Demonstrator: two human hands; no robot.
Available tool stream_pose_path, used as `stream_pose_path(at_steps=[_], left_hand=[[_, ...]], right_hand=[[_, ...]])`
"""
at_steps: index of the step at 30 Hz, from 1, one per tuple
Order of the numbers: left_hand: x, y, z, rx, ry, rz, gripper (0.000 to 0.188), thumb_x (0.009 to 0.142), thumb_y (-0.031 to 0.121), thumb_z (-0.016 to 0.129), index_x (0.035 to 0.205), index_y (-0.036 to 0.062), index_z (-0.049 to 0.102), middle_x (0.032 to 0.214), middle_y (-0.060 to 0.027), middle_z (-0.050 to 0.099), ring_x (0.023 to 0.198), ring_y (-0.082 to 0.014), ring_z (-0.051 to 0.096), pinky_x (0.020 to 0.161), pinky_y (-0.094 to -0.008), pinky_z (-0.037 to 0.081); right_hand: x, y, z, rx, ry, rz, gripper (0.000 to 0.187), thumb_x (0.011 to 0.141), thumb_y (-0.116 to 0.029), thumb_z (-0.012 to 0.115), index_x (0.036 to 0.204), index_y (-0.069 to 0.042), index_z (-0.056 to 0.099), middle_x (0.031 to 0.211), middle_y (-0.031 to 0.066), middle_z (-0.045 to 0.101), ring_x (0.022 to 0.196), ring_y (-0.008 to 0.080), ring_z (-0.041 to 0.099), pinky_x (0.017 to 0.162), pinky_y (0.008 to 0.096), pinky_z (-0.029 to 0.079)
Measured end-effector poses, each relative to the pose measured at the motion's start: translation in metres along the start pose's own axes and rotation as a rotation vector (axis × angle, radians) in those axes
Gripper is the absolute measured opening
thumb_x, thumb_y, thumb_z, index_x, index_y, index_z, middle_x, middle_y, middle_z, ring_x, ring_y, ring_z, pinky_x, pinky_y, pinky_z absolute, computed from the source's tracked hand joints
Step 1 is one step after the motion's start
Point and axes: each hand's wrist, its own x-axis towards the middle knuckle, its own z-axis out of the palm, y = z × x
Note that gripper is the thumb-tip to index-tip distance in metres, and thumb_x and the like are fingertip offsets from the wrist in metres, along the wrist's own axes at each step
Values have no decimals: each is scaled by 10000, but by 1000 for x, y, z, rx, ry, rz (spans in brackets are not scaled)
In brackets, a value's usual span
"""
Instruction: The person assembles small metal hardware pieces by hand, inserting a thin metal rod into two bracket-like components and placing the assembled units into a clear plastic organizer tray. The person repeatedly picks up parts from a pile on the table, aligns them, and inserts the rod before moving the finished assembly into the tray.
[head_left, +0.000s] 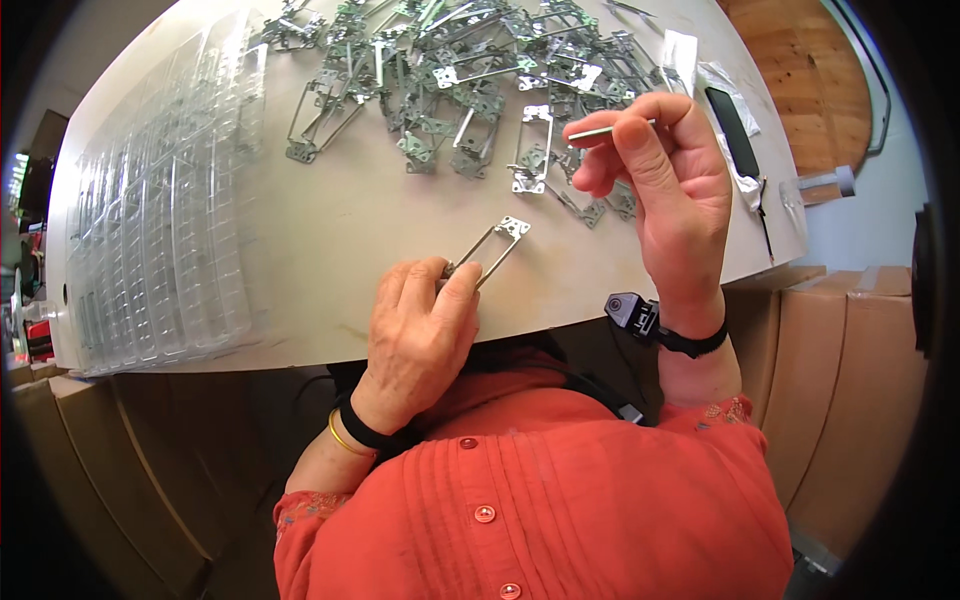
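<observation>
My left hand (421, 322) is closed on the near end of a slim metal bracket frame (492, 252), two thin rails joined by a punched end plate that points away to the right. My fingers cover its near end. Raised above the table at the right, my right hand (672, 185) pinches a thin, flat metal strip (598, 133) between thumb and forefinger. Beyond both hands lies a large heap of similar metal frames (450, 90), tangled together. One frame (531, 150) stands a little apart at the heap's near side, left of my right hand.
A stack of clear plastic trays (165, 220) covers the table's left side. At the right lie a black phone-like slab (733, 132), white wrapping (680, 60) and a thin black tool (766, 220). Cardboard boxes (845, 370) stand beside the table at the right.
</observation>
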Motion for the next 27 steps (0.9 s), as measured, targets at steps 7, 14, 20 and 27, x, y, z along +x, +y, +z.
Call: stream_pose_path(at_steps=[7,14,20,27], left_hand=[[0,0,-21,-581,46,-468,198,1161,101,595,1274,-24,699,1011,-83,709,864,-144,680,794,-298,550],[1,-12,-27,-767,41,-707,318,1213,197,522,1281,-58,701,965,-49,727,777,-104,688,782,-273,553],[3,-20,-33,-835,47,-807,333,1200,214,559,1333,-65,683,1102,-97,765,774,-109,692,778,-263,560],[-10,-30,-24,-797,42,-762,437,1064,59,764,1456,-47,601,1226,-55,682,979,-68,653,841,-235,546]], right_hand=[[-17,18,11,-115,-101,82,104,1118,-60,681,1169,-23,597,1147,129,799,878,103,731,836,266,613],[-17,20,21,-132,-153,61,102,1107,-29,683,1156,-6,597,1119,122,795,918,114,750,823,270,629],[-11,16,28,-147,-168,3,131,1079,-23,729,1143,-1,617,1077,106,779,925,117,753,823,268,631],[7,-10,40,-232,-249,-236,174,1100,-59,705,1221,-9,589,1096,132,711,959,188,748,835,315,652]])
